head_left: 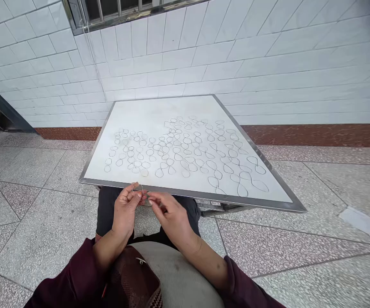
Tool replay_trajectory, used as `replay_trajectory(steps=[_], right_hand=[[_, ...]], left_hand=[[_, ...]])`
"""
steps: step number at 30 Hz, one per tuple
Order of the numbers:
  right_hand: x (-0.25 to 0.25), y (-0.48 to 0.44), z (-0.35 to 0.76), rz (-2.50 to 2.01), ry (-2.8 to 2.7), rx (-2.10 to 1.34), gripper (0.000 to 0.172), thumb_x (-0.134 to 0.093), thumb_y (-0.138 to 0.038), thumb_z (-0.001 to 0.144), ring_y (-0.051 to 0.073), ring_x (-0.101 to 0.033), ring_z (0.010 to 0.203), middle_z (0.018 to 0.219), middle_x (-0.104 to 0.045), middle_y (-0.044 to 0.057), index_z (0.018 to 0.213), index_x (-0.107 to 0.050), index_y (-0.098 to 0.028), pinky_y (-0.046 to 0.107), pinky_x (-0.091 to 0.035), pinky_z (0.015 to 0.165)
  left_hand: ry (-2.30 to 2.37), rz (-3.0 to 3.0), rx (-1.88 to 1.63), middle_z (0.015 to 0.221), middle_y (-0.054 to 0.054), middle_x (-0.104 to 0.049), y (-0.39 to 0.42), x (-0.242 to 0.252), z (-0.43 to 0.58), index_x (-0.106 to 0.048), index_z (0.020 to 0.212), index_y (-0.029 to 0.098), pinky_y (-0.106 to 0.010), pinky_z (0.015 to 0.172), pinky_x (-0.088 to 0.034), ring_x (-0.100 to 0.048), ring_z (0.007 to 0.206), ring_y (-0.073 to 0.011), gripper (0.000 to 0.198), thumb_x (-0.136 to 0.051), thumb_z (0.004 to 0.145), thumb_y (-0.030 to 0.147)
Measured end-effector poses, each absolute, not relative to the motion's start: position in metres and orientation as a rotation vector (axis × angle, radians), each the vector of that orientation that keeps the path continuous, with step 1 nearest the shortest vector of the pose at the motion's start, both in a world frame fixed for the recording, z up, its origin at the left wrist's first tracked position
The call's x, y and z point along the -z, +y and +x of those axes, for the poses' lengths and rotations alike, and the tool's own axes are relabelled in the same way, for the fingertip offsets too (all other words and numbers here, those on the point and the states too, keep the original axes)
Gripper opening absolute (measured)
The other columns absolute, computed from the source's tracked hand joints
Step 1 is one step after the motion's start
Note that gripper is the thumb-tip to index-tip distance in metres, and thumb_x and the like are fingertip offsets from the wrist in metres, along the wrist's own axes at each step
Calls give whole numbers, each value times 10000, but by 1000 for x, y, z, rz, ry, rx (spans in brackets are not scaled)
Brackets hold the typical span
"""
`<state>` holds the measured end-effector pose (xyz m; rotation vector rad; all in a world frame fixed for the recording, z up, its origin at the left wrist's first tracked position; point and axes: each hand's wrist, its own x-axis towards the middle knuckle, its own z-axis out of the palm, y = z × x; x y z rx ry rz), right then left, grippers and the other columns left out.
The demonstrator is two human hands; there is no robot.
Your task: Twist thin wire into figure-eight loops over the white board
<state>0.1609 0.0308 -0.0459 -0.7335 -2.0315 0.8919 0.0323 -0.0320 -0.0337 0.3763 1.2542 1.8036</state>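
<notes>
Near the front edge of a white board (146,111) with a grey metal frame, my left hand (125,209) pinches a thin wire loop (142,188) between thumb and fingers. My right hand (174,216) is just to its right, its thumb and index fingertips closed at the side of the loop; what they grip is too small to make out. Many thin wire pieces, twisted into figure-eight shapes (236,179), lie spread over the middle and right of the board. Smaller ones (108,164) lie toward the left.
Behind the board stands a white tiled wall (172,64) with a barred window (119,8). A brown bag (135,278) rests at my lap. On the speckled floor (59,214), a pale flat piece (363,221) lies at the right.
</notes>
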Motion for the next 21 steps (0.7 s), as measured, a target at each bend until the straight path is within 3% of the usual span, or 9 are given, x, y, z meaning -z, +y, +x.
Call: replay_trajectory(steps=[3, 8, 15, 21], right_hand=[[50, 36, 164, -867, -1876, -1062, 201, -612, -327, 908, 198, -650, 776, 919, -686, 57, 1073, -657, -221, 321, -543, 656], [56, 33, 162, -856, -1769, -1369, 165, -624, -371, 877, 168, -611, 694, 818, -679, 25, 915, -652, -213, 292, -498, 637], [61, 26, 169, -897, -1692, -1331, 159, -628, -331, 870, 132, -504, 603, 723, -598, -5, 770, -603, -210, 260, -415, 562], [66, 24, 172, -827, -1761, -1210, 96, -634, -263, 864, 141, -519, 633, 733, -584, 0, 780, -617, -218, 263, -421, 572]], left_hand=[[1289, 393, -1768, 882, -61, -771, -37, 30, 31, -659, 1099, 158, -285, 779, -503, -686, 761, -135, 445, -823, 718, 319], [1284, 437, -1693, 902, -68, -777, -42, 29, 35, -659, 1132, 166, -296, 812, -503, -690, 771, -134, 447, -811, 740, 321], [1236, 518, -1610, 973, -76, -773, -47, 33, 41, -649, 1201, 189, -330, 888, -504, -702, 952, -186, 464, -787, 776, 313], [1283, 532, -1628, 887, -46, -770, -46, 42, 40, -677, 1167, 194, -284, 800, -511, -686, 807, -142, 465, -816, 727, 243]])
